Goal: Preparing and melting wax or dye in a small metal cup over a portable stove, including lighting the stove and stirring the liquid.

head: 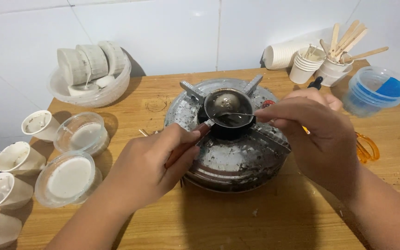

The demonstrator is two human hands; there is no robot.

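The left hand [151,162] grips the brown handle [186,146] of a small dark pot [228,113]. The right hand [318,134] pinches a thin spoon [232,114] with its bowl in the pot. The pot sits on a round, dirty stove [230,162] on the desk [265,217]. It looks small, light and maybe hot, so the handle is the safe spot.

Open along the worktop [237,222] near edge, below the stove [228,162]. Blocked at left edge by paper cups [12,159] and lidded tubs [68,178]; crowded far right corner: stick-filled cups [332,67], blue container [376,90].
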